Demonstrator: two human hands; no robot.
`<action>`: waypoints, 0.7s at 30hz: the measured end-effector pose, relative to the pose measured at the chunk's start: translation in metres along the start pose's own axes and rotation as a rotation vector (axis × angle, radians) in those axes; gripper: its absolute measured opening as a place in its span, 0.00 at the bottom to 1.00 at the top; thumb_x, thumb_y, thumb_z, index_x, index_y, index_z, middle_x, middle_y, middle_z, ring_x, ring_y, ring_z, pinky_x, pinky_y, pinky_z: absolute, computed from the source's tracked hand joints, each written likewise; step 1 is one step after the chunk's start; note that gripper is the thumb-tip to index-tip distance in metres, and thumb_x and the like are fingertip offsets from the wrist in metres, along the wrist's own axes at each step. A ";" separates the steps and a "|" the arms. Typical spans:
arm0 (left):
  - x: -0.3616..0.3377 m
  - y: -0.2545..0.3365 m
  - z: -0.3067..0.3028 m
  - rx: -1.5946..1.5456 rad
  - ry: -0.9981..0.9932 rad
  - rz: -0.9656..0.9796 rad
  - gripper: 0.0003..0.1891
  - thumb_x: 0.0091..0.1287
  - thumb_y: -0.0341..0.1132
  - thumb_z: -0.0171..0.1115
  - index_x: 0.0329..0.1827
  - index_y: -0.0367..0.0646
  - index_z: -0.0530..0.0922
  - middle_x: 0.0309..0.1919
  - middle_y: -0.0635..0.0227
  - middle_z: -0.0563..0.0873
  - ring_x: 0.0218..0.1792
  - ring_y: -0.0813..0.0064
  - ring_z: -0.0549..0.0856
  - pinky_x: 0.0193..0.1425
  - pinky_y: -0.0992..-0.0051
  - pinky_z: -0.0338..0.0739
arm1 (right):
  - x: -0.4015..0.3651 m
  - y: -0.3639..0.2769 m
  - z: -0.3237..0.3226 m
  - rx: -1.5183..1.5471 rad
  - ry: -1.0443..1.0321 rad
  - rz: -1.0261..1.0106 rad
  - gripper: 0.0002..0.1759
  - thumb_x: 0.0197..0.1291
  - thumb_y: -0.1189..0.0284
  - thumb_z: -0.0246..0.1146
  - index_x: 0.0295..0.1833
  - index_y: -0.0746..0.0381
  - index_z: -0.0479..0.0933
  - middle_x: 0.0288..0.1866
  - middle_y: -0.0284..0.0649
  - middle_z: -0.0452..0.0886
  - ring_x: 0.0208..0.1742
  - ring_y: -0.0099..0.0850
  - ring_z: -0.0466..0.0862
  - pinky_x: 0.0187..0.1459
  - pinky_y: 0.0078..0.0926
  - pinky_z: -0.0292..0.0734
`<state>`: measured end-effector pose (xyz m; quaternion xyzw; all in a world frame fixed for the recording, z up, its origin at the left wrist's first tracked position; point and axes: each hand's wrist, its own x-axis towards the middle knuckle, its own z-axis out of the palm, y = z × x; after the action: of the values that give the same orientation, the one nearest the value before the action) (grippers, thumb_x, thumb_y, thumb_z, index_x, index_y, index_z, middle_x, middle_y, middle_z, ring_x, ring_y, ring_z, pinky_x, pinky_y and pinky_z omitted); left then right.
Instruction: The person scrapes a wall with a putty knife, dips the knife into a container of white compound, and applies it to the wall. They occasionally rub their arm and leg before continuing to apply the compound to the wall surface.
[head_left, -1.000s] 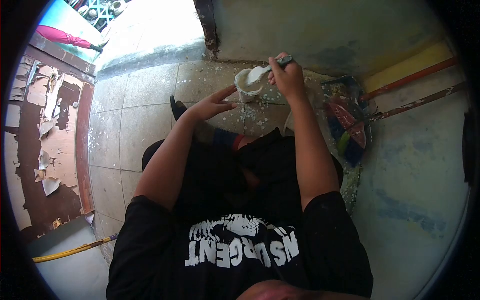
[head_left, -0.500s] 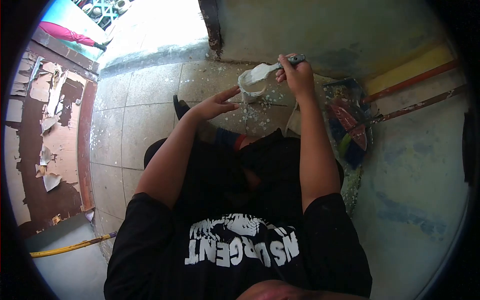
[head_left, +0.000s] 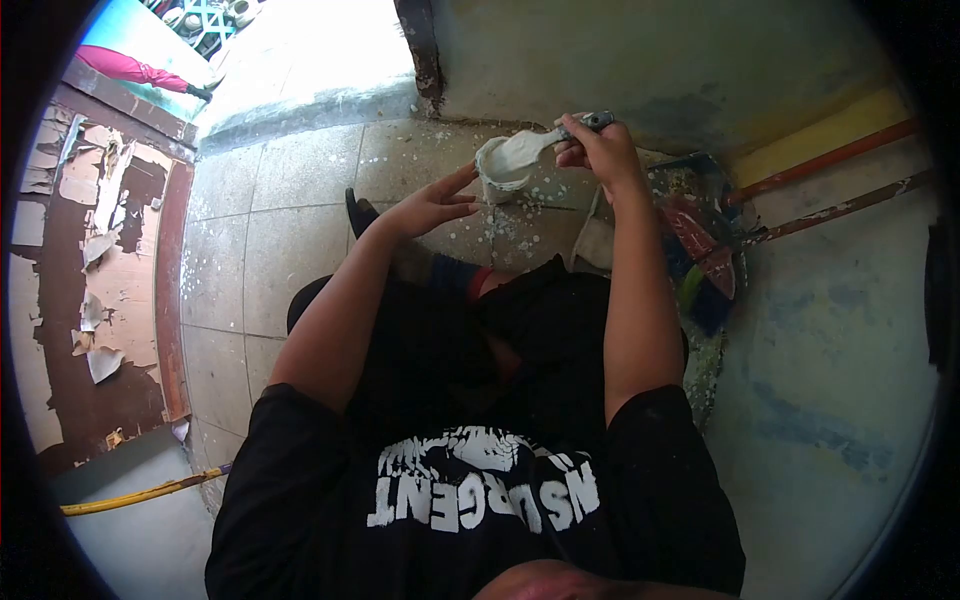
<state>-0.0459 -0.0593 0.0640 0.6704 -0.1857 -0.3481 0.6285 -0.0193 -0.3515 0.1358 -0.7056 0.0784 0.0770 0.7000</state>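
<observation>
My right hand (head_left: 606, 158) is closed around the grey handle of a paintbrush (head_left: 524, 149). Thick white paint coats its head, which tilts down over the mouth of a small white paint container (head_left: 506, 186) on the floor. My left hand (head_left: 432, 207) is open, thumb and fingers apart, with the fingertips right at the container's left rim. The lower part of the brush head overlaps the container's opening in this view.
Paint-splattered floor tiles (head_left: 300, 235) surround my legs. On the right, a dustpan-like red piece (head_left: 700, 240) and long poles (head_left: 830, 212) lean by the wall. A peeling door (head_left: 130, 290) stands left; a person's pink-clad leg (head_left: 130, 67) shows beyond the bright doorway.
My right hand has shifted slightly right and down with the paintbrush, whose handle now lies a little flatter. My left hand stays nearly in place beside the container.
</observation>
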 end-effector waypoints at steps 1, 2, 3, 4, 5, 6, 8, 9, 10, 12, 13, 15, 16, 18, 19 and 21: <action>0.000 0.002 0.001 0.008 0.003 -0.017 0.44 0.74 0.37 0.62 0.83 0.43 0.42 0.83 0.59 0.47 0.80 0.66 0.56 0.81 0.63 0.56 | 0.000 0.001 0.000 0.027 0.028 -0.021 0.16 0.67 0.64 0.67 0.48 0.68 0.80 0.33 0.42 0.85 0.27 0.27 0.85 0.34 0.27 0.86; 0.001 0.000 0.000 0.008 0.002 -0.016 0.44 0.74 0.37 0.62 0.83 0.43 0.42 0.83 0.59 0.47 0.80 0.66 0.56 0.81 0.63 0.56 | 0.000 0.001 0.000 0.027 0.030 -0.020 0.16 0.67 0.64 0.67 0.48 0.68 0.80 0.33 0.42 0.85 0.27 0.27 0.85 0.34 0.27 0.86; 0.001 -0.002 -0.001 0.001 -0.003 -0.017 0.44 0.74 0.37 0.63 0.83 0.43 0.42 0.83 0.58 0.47 0.80 0.67 0.54 0.81 0.63 0.56 | 0.000 0.000 0.000 0.016 0.010 -0.014 0.16 0.68 0.64 0.67 0.49 0.68 0.80 0.33 0.42 0.85 0.27 0.28 0.86 0.35 0.27 0.86; 0.001 -0.003 -0.002 -0.005 -0.007 -0.018 0.44 0.74 0.37 0.63 0.83 0.43 0.42 0.83 0.58 0.47 0.81 0.67 0.53 0.82 0.63 0.56 | 0.000 -0.002 0.001 0.005 -0.011 -0.007 0.16 0.68 0.64 0.66 0.50 0.68 0.80 0.33 0.42 0.85 0.28 0.28 0.86 0.36 0.27 0.87; 0.000 -0.001 -0.001 -0.005 -0.006 -0.018 0.44 0.74 0.37 0.63 0.83 0.43 0.42 0.83 0.58 0.47 0.81 0.67 0.53 0.82 0.63 0.56 | 0.000 -0.003 0.001 0.006 -0.012 -0.007 0.16 0.68 0.64 0.66 0.50 0.68 0.80 0.33 0.42 0.85 0.28 0.28 0.86 0.36 0.27 0.87; -0.001 0.002 0.000 -0.002 0.000 -0.016 0.44 0.74 0.37 0.63 0.83 0.43 0.42 0.83 0.58 0.47 0.81 0.67 0.52 0.82 0.63 0.56 | -0.002 -0.004 0.000 -0.005 -0.067 0.017 0.16 0.68 0.65 0.66 0.50 0.68 0.80 0.34 0.42 0.85 0.28 0.28 0.86 0.37 0.27 0.87; -0.001 0.003 0.001 0.001 0.003 -0.013 0.44 0.73 0.37 0.63 0.83 0.43 0.42 0.83 0.57 0.47 0.82 0.67 0.51 0.82 0.64 0.56 | -0.002 -0.004 -0.001 -0.017 -0.119 0.040 0.15 0.69 0.65 0.65 0.50 0.67 0.80 0.34 0.42 0.85 0.29 0.28 0.86 0.38 0.27 0.87; -0.001 0.002 0.001 0.002 0.002 -0.019 0.44 0.73 0.37 0.63 0.83 0.43 0.42 0.83 0.57 0.47 0.82 0.67 0.50 0.82 0.64 0.56 | 0.000 -0.002 -0.002 -0.001 -0.111 0.033 0.15 0.69 0.65 0.65 0.50 0.68 0.80 0.35 0.42 0.85 0.30 0.28 0.87 0.39 0.27 0.87; 0.000 0.002 0.000 0.003 0.001 -0.025 0.44 0.73 0.37 0.64 0.83 0.43 0.42 0.83 0.57 0.47 0.82 0.67 0.49 0.82 0.64 0.56 | 0.001 0.000 -0.003 0.015 -0.104 0.026 0.15 0.69 0.66 0.65 0.50 0.68 0.80 0.35 0.42 0.85 0.31 0.28 0.87 0.40 0.27 0.87; 0.000 0.000 0.000 -0.006 0.006 -0.020 0.44 0.73 0.36 0.64 0.83 0.43 0.43 0.83 0.57 0.48 0.82 0.67 0.49 0.82 0.64 0.56 | 0.001 0.000 0.000 0.004 -0.079 0.007 0.15 0.70 0.66 0.65 0.51 0.68 0.80 0.35 0.42 0.85 0.31 0.28 0.87 0.40 0.28 0.87; 0.000 0.000 0.000 -0.017 0.012 -0.016 0.44 0.73 0.36 0.64 0.83 0.43 0.43 0.83 0.57 0.48 0.82 0.67 0.49 0.82 0.64 0.55 | 0.000 0.000 0.001 -0.007 -0.054 -0.012 0.15 0.70 0.66 0.64 0.51 0.67 0.80 0.35 0.41 0.85 0.32 0.28 0.87 0.40 0.28 0.87; -0.002 0.006 0.002 -0.006 0.013 -0.029 0.44 0.73 0.36 0.64 0.83 0.43 0.43 0.83 0.57 0.48 0.82 0.67 0.49 0.82 0.64 0.55 | -0.002 -0.002 0.002 -0.038 -0.098 -0.010 0.15 0.70 0.66 0.64 0.51 0.67 0.80 0.35 0.41 0.85 0.32 0.27 0.87 0.40 0.28 0.87; -0.003 0.009 0.003 0.004 0.014 -0.041 0.44 0.73 0.37 0.64 0.83 0.42 0.43 0.83 0.57 0.49 0.82 0.67 0.49 0.82 0.64 0.55 | -0.003 -0.002 0.002 -0.069 -0.143 -0.010 0.15 0.70 0.65 0.64 0.51 0.67 0.80 0.36 0.41 0.85 0.33 0.27 0.88 0.41 0.28 0.87; -0.001 0.002 0.000 -0.006 0.010 -0.030 0.45 0.73 0.37 0.64 0.83 0.43 0.43 0.82 0.56 0.49 0.82 0.67 0.49 0.82 0.64 0.55 | 0.000 0.001 0.000 -0.092 -0.183 -0.019 0.15 0.70 0.65 0.64 0.51 0.67 0.80 0.36 0.40 0.85 0.33 0.28 0.88 0.41 0.28 0.87; 0.000 -0.001 -0.001 -0.016 0.007 -0.019 0.45 0.73 0.37 0.64 0.83 0.43 0.43 0.82 0.56 0.49 0.82 0.67 0.49 0.82 0.64 0.55 | 0.002 0.003 0.000 -0.115 -0.224 -0.029 0.15 0.71 0.65 0.64 0.51 0.67 0.81 0.36 0.40 0.86 0.34 0.28 0.88 0.41 0.28 0.87; 0.002 -0.005 -0.002 0.016 0.007 -0.013 0.45 0.73 0.37 0.64 0.83 0.43 0.43 0.82 0.56 0.49 0.82 0.67 0.50 0.82 0.64 0.55 | 0.003 0.006 0.003 -0.090 -0.160 -0.043 0.15 0.70 0.66 0.65 0.50 0.67 0.81 0.35 0.39 0.86 0.33 0.27 0.88 0.38 0.26 0.86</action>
<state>-0.0438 -0.0585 0.0584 0.6778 -0.1821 -0.3481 0.6215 -0.0176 -0.3489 0.1294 -0.7294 0.0037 0.1216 0.6732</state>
